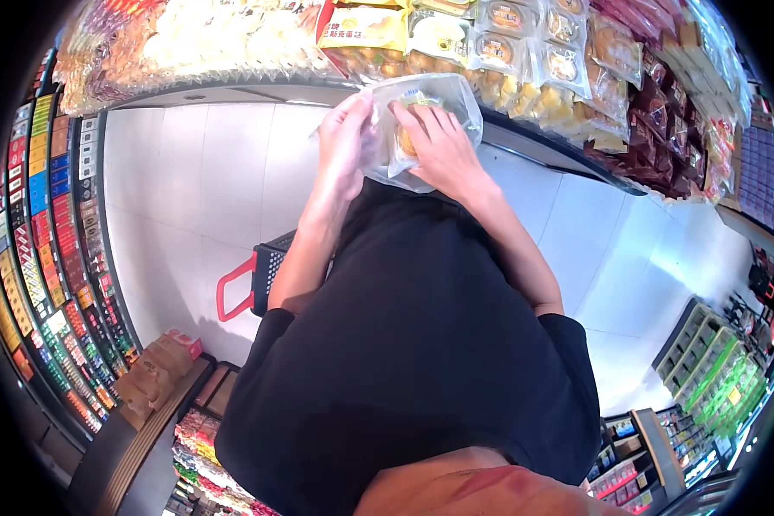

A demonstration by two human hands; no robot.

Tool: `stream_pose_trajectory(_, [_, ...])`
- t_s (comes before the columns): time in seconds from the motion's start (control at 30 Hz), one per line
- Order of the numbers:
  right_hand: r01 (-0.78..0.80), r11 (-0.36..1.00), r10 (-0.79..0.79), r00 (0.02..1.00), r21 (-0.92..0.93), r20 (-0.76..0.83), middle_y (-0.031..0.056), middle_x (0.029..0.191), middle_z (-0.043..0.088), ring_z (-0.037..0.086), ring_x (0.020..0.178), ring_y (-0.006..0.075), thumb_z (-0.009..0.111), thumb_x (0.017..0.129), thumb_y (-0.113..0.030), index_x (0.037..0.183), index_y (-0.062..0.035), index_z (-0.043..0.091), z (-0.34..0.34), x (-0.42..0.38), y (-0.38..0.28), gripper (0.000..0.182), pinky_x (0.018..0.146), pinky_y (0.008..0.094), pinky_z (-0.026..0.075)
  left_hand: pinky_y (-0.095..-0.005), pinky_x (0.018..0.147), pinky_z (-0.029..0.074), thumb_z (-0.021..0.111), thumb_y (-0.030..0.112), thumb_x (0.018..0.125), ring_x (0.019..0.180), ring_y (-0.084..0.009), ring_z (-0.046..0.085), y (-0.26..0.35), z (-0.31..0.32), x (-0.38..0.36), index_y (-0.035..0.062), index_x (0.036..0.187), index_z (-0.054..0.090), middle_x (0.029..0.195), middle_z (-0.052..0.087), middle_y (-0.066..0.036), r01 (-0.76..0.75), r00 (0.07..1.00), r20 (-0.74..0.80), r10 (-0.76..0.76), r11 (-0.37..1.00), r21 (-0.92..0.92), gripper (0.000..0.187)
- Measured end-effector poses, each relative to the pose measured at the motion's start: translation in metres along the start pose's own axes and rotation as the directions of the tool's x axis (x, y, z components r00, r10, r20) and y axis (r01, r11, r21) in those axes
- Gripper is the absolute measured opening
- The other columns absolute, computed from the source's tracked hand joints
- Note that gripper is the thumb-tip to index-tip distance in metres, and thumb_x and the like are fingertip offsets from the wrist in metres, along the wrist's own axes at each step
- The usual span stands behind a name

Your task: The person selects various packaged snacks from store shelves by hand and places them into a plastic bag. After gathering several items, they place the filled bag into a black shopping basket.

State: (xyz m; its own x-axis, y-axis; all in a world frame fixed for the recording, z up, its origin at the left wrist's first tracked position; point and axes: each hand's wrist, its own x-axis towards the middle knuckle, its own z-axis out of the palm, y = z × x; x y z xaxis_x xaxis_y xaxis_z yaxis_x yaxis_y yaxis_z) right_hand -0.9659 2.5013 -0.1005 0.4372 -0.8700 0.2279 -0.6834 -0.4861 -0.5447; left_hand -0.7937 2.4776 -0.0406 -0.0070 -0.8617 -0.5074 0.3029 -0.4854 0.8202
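In front of my chest, over the display's near edge, I hold a clear plastic bag (pixel 462 96). My left hand (pixel 344 142) pinches the bag's left side between thumb and fingers. A round, golden pastry in a clear wrapper (pixel 406 143) shows at the bag's middle. My right hand (pixel 443 148) has its fingers curled over the wrapped pastry, with the fingertips near the bag's mouth. Whether those fingers are fully inside the bag is hard to tell. Beyond my hands, wrapped round pastries (pixel 500 47) and a yellow packet (pixel 365 30) lie on the display.
A black shopping basket (pixel 271 268) with a red handle (pixel 224 288) stands on the floor at my left. Shelves of boxed goods (pixel 47 198) line the left side. Brown packets (pixel 658 112) fill the display's right end; green-lit crates (pixel 714 370) stand lower right.
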Motion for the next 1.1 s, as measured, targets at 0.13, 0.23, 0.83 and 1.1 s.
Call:
stream_pose_trajectory(0.13, [-0.141, 0.968, 0.122, 0.987, 0.208, 0.103, 0.0177, 0.133, 0.054, 0.048, 0.128, 0.0374, 0.09, 0.067, -0.026, 0.147, -0.0033, 0.039, -0.003, -0.01, 0.006, 0.097, 0.108, 0.0435, 0.043, -0.0203, 0.044, 0.02, 0.057, 0.03, 0.104, 0.05, -0.0013, 0.03, -0.002, -0.009, 0.0, 0.0164, 0.08, 0.054, 0.065, 0.041, 0.009, -0.015, 0.999, 0.043, 0.016, 1.0, -0.022, 0.028])
stream_pose_trajectory(0.23, [-0.27, 0.826, 0.218, 0.963, 0.496, 0.16, 0.018, 0.132, 0.056, 0.049, 0.128, 0.0357, 0.089, 0.071, -0.028, 0.143, -0.0012, 0.041, -0.007, -0.023, 0.023, 0.091, 0.109, 0.0412, 0.042, -0.021, 0.044, 0.019, 0.056, 0.029, 0.104, 0.05, -0.0015, 0.03, -0.006, -0.01, 0.001, 0.0161, 0.08, 0.054, 0.065, 0.04, 0.009, 0.003, 0.998, 0.055, -0.001, 0.999, -0.037, 0.028])
stream_pose_trajectory(0.83, [-0.094, 0.994, 0.082, 0.977, 0.05, 0.194, 0.0178, 0.138, 0.052, 0.05, 0.126, 0.0364, 0.08, 0.076, -0.035, 0.144, -0.0092, 0.05, -0.01, -0.027, 0.023, 0.079, 0.108, 0.045, 0.04, -0.0222, 0.042, 0.017, 0.053, 0.032, 0.106, 0.047, -0.0007, 0.027, -0.023, -0.013, -0.01, 0.0146, 0.075, 0.047, 0.06, 0.034, 0.01, -0.152, 0.988, 0.02, 0.15, 0.982, 0.114, 0.036])
stream_pose_trajectory(1.1, [-0.236, 0.968, 0.25, 0.916, -0.084, 0.314, 0.0232, 0.134, 0.055, 0.055, 0.123, 0.0408, 0.075, 0.081, -0.05, 0.146, -0.0039, 0.038, -0.003, -0.048, 0.003, 0.088, 0.103, 0.0464, 0.045, -0.0221, 0.04, 0.016, 0.053, 0.032, 0.106, 0.045, -0.0008, 0.027, -0.017, -0.012, -0.011, 0.0144, 0.074, 0.045, 0.059, 0.034, 0.009, -0.152, 0.988, 0.014, 0.151, 0.982, 0.116, 0.038])
